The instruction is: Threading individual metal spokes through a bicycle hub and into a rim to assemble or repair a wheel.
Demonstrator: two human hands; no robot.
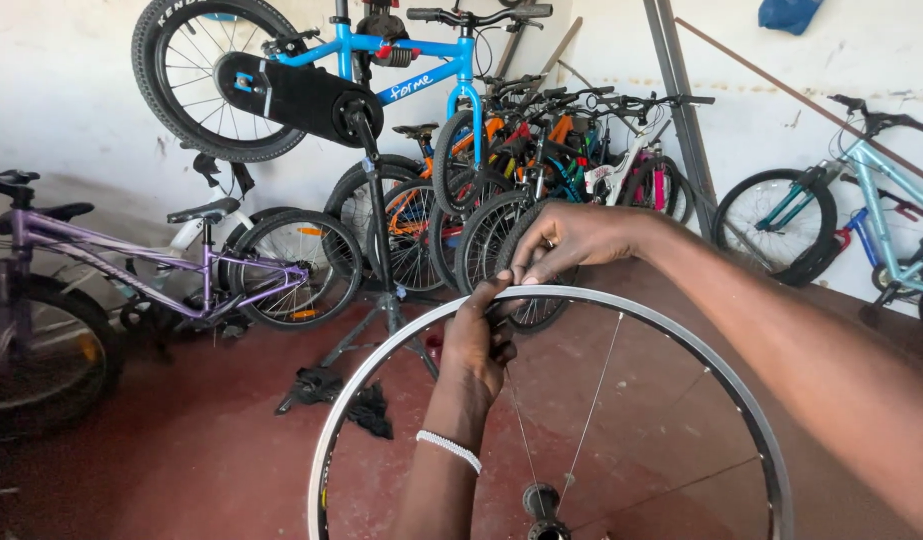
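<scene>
Holding upright near the floor [162,470] a bare rim [682,345], left hand [477,345] curling its fingers [504,352] around the top arc from inside, right hand [562,240] pinching its fingers [525,268] on the edge there, risking a pinched fingertip or slipping rim.

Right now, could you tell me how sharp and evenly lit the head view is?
Head view: even daylight, no harsh glare; the silver rim and both hands, left and right, are sharp; the purple bicycle at the left edge is softer, its front wheel blurred.
</scene>
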